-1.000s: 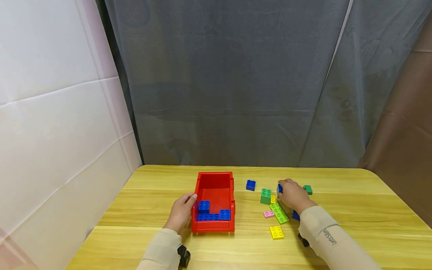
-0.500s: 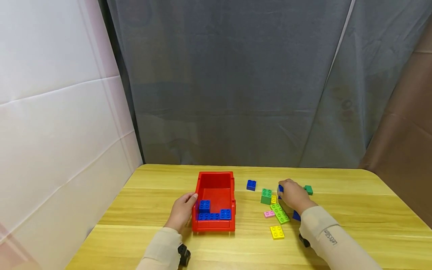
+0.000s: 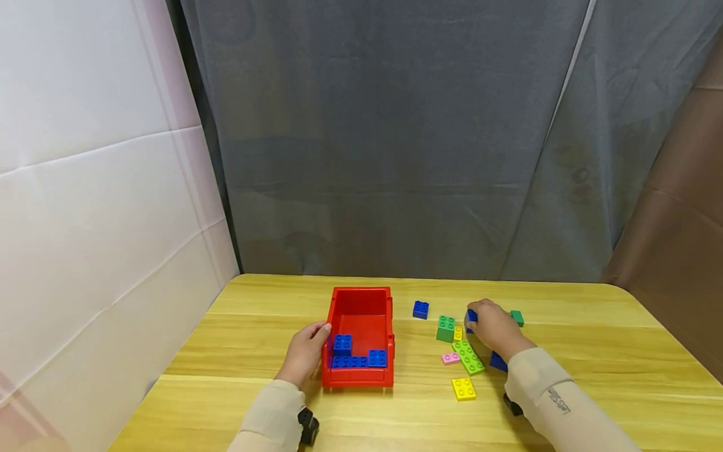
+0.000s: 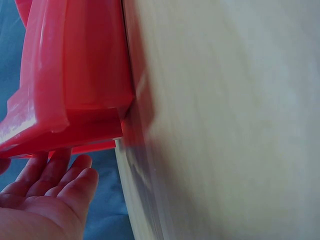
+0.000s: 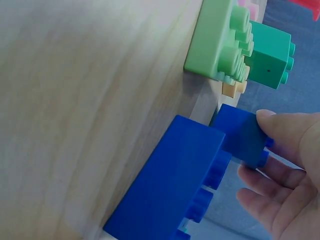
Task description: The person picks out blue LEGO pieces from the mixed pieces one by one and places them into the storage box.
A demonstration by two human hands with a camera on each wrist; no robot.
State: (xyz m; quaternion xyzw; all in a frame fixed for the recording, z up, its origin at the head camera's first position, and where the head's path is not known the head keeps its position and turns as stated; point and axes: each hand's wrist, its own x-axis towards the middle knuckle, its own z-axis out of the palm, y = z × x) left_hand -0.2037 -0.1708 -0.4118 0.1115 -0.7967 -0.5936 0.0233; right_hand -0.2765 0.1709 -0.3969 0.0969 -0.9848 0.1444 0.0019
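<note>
My left hand [image 3: 305,353] grips the left wall of a red bin [image 3: 358,378], thumb at the rim. Its fingers lie against the bin's outer side in the left wrist view. Inside the bin, near its front, sit a few blue bricks [image 3: 342,344]. On the right, my right hand [image 3: 496,326] pinches a blue toy brick [image 5: 239,132] between thumb and fingers, close to the tabletop. Another, longer-looking blue brick [image 5: 165,175] lies nearer the right wrist, partly hidden by the sleeve in the head view.
Between bin and right hand lie a green brick [image 3: 445,328], a small yellow brick [image 3: 458,333], a lime brick [image 3: 467,358] and a pink brick [image 3: 450,358]. A flat yellow brick [image 3: 464,389] is nearer. Farther back are a blue brick [image 3: 420,309] and a green piece [image 3: 516,318].
My right hand and sleeve have shifted very slightly right, showing more of the blue brick by the wrist. The left hand and red bin look unmoved.
</note>
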